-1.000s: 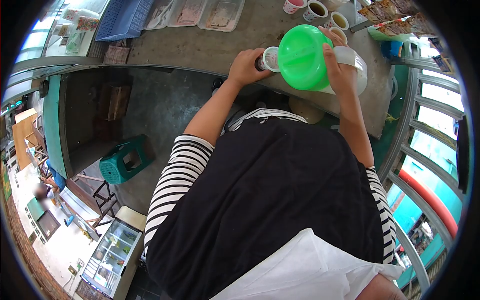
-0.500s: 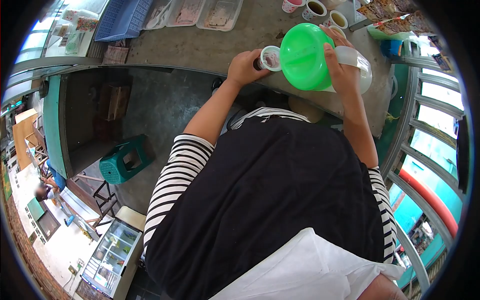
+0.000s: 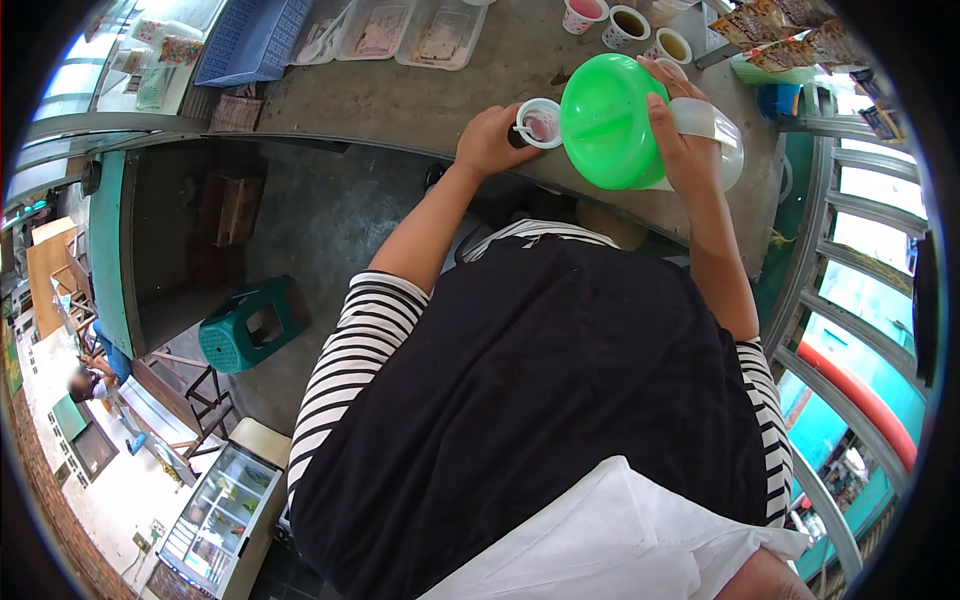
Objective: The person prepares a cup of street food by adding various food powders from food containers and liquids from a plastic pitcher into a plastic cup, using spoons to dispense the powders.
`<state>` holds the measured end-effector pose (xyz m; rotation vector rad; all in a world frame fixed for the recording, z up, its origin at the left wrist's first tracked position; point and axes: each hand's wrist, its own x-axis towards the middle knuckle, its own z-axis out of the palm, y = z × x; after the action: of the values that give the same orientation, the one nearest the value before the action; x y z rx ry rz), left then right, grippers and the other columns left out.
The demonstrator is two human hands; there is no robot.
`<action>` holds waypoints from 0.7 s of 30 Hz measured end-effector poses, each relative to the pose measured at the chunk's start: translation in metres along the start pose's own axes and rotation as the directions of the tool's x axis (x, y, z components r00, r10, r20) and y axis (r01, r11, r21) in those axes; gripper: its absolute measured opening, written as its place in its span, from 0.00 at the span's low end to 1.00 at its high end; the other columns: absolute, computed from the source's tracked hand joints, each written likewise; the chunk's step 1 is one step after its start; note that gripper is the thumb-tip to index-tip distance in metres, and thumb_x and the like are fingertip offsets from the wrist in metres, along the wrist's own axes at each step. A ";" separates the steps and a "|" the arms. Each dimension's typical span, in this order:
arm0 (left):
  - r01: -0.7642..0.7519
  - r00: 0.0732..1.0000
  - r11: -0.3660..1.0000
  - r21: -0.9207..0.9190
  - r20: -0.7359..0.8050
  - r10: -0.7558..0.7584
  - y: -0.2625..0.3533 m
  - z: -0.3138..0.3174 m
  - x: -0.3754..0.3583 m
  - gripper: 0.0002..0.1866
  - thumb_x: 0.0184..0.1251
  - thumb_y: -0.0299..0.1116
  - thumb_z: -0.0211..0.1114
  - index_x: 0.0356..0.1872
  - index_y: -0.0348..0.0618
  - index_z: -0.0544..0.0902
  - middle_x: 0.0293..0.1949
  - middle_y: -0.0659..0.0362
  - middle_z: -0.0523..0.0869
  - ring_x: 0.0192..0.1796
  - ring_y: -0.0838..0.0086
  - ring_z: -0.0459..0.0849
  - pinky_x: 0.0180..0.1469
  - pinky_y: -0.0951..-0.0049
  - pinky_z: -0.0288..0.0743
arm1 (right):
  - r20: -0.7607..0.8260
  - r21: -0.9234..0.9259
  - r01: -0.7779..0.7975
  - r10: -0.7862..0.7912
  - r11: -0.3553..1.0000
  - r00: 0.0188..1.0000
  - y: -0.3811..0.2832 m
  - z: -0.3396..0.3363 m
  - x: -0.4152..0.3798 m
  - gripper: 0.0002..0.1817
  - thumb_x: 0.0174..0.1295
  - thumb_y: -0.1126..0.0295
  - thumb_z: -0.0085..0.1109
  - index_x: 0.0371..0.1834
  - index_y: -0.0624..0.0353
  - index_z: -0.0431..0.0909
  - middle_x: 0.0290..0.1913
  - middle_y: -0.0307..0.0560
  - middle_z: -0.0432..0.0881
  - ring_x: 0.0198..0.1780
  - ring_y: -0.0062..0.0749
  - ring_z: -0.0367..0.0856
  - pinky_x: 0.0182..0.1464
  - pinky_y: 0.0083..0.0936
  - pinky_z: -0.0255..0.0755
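My left hand (image 3: pixel 490 143) is closed around a small white cup (image 3: pixel 540 124) at the counter's near edge. Some pinkish content shows inside the cup, and a thin white piece, perhaps a spoon handle, lies across its left rim. With its fingers wrapped round the handle, my right hand (image 3: pixel 690 142) grips a translucent plastic pitcher (image 3: pixel 733 160) that has a bright green lid (image 3: pixel 612 122). The pitcher is tilted to the left, its lid against or just beside the cup's rim; its spout is hidden.
Patterned cups with pink (image 3: pixel 583 14) and dark drinks (image 3: pixel 627 27) stand beyond the pitcher on the counter (image 3: pixel 370 105). Two clear trays (image 3: pixel 440 35) and a blue basket (image 3: pixel 245 45) are at the back left. Hanging sachets (image 3: pixel 790 40) are at right; a green stool (image 3: pixel 250 325) stands on the floor.
More pink shows in the cup, and the thin white piece now lies at its left rim. Both hands keep their grips. The whole view has shifted slightly.
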<state>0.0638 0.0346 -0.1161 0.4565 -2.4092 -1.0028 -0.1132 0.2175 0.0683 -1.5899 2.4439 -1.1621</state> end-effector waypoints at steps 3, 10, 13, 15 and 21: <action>-0.013 1.000 0.999 -0.031 -0.001 0.013 0.006 -0.004 0.000 0.31 0.45 0.49 0.81 0.51 0.48 0.83 0.35 0.53 0.86 0.40 0.56 0.84 0.44 0.57 0.77 | -0.001 0.029 -0.016 0.016 0.999 1.000 -0.003 -0.002 -0.001 0.24 0.71 0.51 0.53 0.65 0.48 0.79 0.62 0.52 0.80 0.67 0.48 0.72 0.69 0.40 0.63; -0.021 1.000 1.000 -0.008 0.004 0.021 0.004 -0.004 -0.001 0.33 0.45 0.51 0.80 0.52 0.48 0.83 0.37 0.52 0.86 0.42 0.55 0.84 0.46 0.56 0.77 | -0.005 -0.023 0.052 -0.052 0.998 0.999 -0.002 -0.005 0.002 0.23 0.71 0.52 0.54 0.64 0.48 0.80 0.62 0.52 0.80 0.67 0.48 0.73 0.69 0.41 0.64; -0.056 0.998 0.998 -0.003 0.017 0.056 -0.001 -0.002 0.000 0.32 0.45 0.49 0.79 0.53 0.48 0.83 0.38 0.52 0.86 0.43 0.54 0.84 0.47 0.56 0.77 | -0.012 0.011 0.028 -0.028 1.000 1.000 -0.002 -0.004 0.003 0.22 0.72 0.57 0.52 0.66 0.51 0.79 0.64 0.53 0.79 0.68 0.47 0.72 0.71 0.37 0.62; -0.047 0.999 0.999 -0.017 0.025 0.047 -0.002 -0.002 0.000 0.31 0.45 0.47 0.78 0.53 0.47 0.82 0.39 0.52 0.86 0.44 0.54 0.84 0.48 0.57 0.77 | -0.030 -0.036 0.064 -0.065 0.997 0.997 -0.005 -0.003 0.004 0.22 0.71 0.53 0.55 0.63 0.48 0.80 0.63 0.52 0.80 0.65 0.48 0.75 0.68 0.40 0.66; 0.029 0.999 1.000 0.001 0.031 -0.029 0.004 -0.005 0.001 0.34 0.46 0.47 0.79 0.57 0.46 0.82 0.47 0.52 0.88 0.50 0.55 0.86 0.51 0.60 0.80 | -0.040 0.063 0.033 -0.031 0.997 0.999 -0.010 -0.005 0.010 0.21 0.72 0.54 0.54 0.63 0.48 0.80 0.61 0.52 0.81 0.63 0.48 0.76 0.66 0.37 0.67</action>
<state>0.0648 0.0341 -0.1096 0.4812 -2.4368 -1.0291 -0.1116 0.2103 0.0812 -1.6099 2.3876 -1.2742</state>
